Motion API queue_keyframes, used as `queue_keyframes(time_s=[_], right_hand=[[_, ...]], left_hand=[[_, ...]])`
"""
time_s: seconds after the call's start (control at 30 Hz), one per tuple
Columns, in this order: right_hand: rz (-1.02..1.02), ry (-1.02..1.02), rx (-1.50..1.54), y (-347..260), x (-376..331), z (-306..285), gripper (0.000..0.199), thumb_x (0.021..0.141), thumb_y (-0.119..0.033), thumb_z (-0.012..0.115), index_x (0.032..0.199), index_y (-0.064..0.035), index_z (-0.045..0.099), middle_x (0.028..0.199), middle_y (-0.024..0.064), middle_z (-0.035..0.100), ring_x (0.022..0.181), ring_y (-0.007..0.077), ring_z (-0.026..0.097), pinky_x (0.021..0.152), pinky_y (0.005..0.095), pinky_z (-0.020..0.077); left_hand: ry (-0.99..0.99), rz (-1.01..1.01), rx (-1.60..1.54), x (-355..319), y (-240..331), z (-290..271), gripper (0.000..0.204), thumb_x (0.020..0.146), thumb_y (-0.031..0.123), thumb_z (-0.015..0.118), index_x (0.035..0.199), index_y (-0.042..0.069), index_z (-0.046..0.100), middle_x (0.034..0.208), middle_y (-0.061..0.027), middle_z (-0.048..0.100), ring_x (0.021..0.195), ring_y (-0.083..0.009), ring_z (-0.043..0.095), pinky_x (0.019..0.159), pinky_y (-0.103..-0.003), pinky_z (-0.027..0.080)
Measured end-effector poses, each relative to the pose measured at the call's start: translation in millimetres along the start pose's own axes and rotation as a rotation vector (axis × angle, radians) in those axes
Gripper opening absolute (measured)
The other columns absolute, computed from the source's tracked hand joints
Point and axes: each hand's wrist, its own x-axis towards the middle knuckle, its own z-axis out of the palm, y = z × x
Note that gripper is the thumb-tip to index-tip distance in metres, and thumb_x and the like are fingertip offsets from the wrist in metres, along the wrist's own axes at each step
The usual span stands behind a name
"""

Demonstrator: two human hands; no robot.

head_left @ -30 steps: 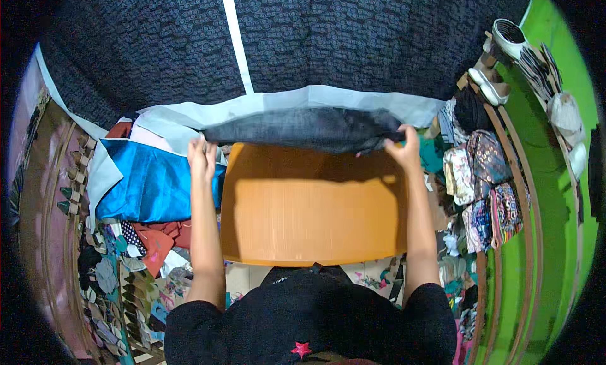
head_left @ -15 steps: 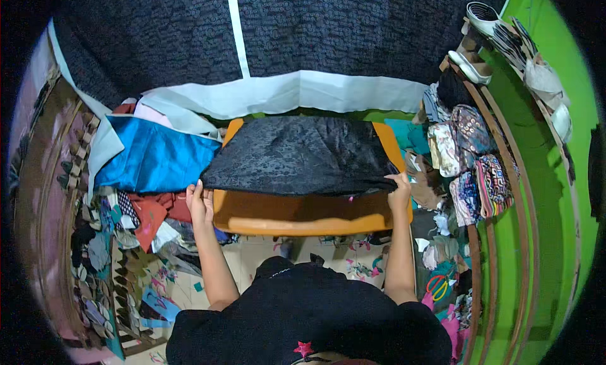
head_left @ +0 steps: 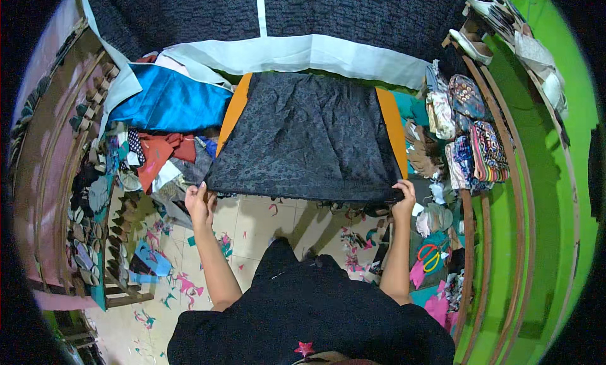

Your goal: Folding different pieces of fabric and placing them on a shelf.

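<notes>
A black patterned fabric [head_left: 309,134] lies spread over an orange-brown table [head_left: 392,131], widening toward me. My left hand [head_left: 200,203] pinches its near left corner, and my right hand [head_left: 404,194] grips the near right corner. Between them the near edge is stretched almost straight and hides the table's front edge. Only the table's left and right sides show past the cloth. Shiny blue fabric [head_left: 170,100] lies just left of the table.
Piled scraps with a red cloth [head_left: 154,153] lie at left. Folded printed cloths [head_left: 489,150] and yellow-red scissors [head_left: 429,257] are at right. Shoe racks [head_left: 82,131] line the left wall. Offcuts litter the tiled floor [head_left: 252,223]. A dark curtain [head_left: 353,14] hangs behind.
The black fabric now covers the table's near part, which showed bare before. Both hands have drawn its near edge toward me. The view has shifted, showing more floor.
</notes>
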Motion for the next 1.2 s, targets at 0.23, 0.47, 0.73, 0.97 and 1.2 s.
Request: queue_keyframes(time_s=[0.23,0.47,0.73,0.97,1.2], right_hand=[[0.267,0.046,0.229,-26.0,-55.7,-1.6,0.015,0.068,0.001,0.045,0.083,-0.0039,0.042,0.074,0.0041,0.043,0.072,0.0135,0.042,0.070,0.0242,0.0361],[0.097,-0.275,-0.098,-86.8,-91.8,-17.5,0.024,0.062,-0.007,0.054,0.084,-0.0049,0.043,0.077,0.0124,0.046,0.073,0.0275,0.047,0.067,0.0320,0.0371],[0.204,-0.374,-0.488,-102.4,-158.5,-32.2,0.041,0.060,0.003,0.055,0.098,-0.0134,0.053,0.089,0.0097,0.052,0.090,0.0306,0.046,0.074,0.0361,0.0376],[0.153,-0.219,-0.619,-156.3,-164.4,-51.1,0.021,0.064,-0.006,0.051,0.080,-0.0152,0.061,0.110,0.0055,0.049,0.105,0.0278,0.039,0.092,0.0461,0.0215],[0.416,0.100,0.683,-100.0,-163.3,-39.4,0.014,0.078,-0.015,0.042,0.078,-0.0033,0.051,0.093,0.0070,0.057,0.072,0.0083,0.049,0.067,0.0204,0.0381]], left_hand=[[-0.282,0.172,0.722,-17.7,31.7,-30.6,0.018,0.078,-0.001,0.046,0.091,0.009,0.051,0.063,0.0017,0.044,0.047,-0.0050,0.039,0.041,-0.019,0.033],[-0.487,0.257,1.319,-25.6,45.9,-73.6,0.031,0.070,-0.005,0.035,0.083,0.001,0.062,0.088,-0.0177,0.059,0.085,-0.0284,0.057,0.078,-0.032,0.042],[-0.685,0.064,1.523,-61.8,69.6,-99.0,0.041,0.059,0.027,0.060,0.086,-0.004,0.061,0.088,-0.0253,0.056,0.089,-0.0344,0.054,0.082,-0.034,0.041],[-0.758,0.622,1.650,-71.1,61.6,-142.6,0.020,0.055,-0.003,0.056,0.075,-0.003,0.054,0.088,-0.0218,0.050,0.084,-0.0374,0.047,0.074,-0.041,0.040],[-0.848,0.680,1.067,-74.5,97.1,-94.3,0.013,0.065,-0.003,0.042,0.078,-0.002,0.040,0.105,-0.0212,0.048,0.107,-0.0329,0.038,0.092,-0.035,0.027]])
